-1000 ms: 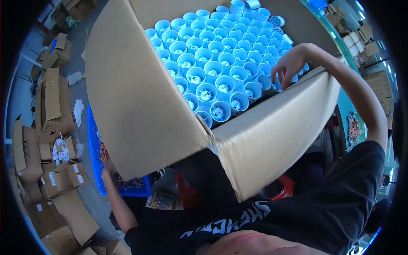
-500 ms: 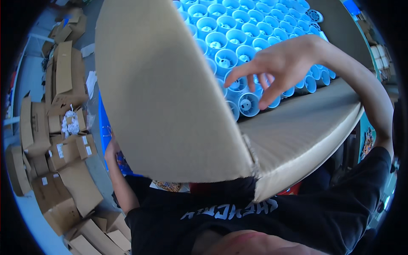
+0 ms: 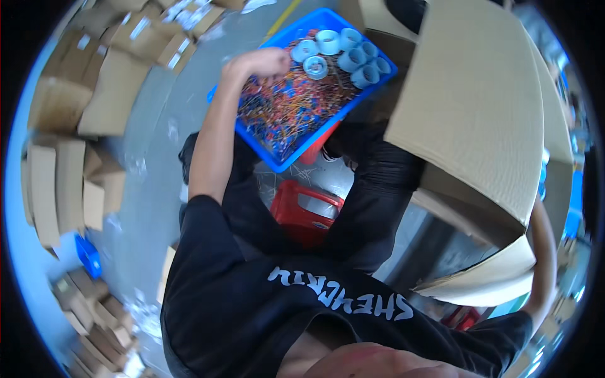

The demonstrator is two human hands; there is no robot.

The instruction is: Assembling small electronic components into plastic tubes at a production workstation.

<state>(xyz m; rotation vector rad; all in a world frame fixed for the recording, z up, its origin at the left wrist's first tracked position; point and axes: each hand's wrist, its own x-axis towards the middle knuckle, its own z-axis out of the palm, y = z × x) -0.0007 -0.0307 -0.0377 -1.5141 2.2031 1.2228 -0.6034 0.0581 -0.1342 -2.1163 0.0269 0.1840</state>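
Note:
My left hand hangs over the far left part of a blue plastic tray. Its fingers are curled in; what they hold, if anything, cannot be made out. Under and beside it lies a tangle of thin coloured wires, orange, red and blue. Several light-blue round cups sit in the tray's far right part, just right of my hand. On the right, my right forearm goes up behind the flap of a large cardboard carton; that hand is hidden. A sliver of light-blue cups shows past the flap.
A red plastic stool is between my legs. Cardboard boxes line the floor at the left, with plastic scraps around them. A small blue bin lies among them. The carton's near flap juts toward me at the right.
My view has swung left and down, bringing the tray and my left hand into full sight. My right hand, spread above the cups in the carton before, is now hidden behind the flap.

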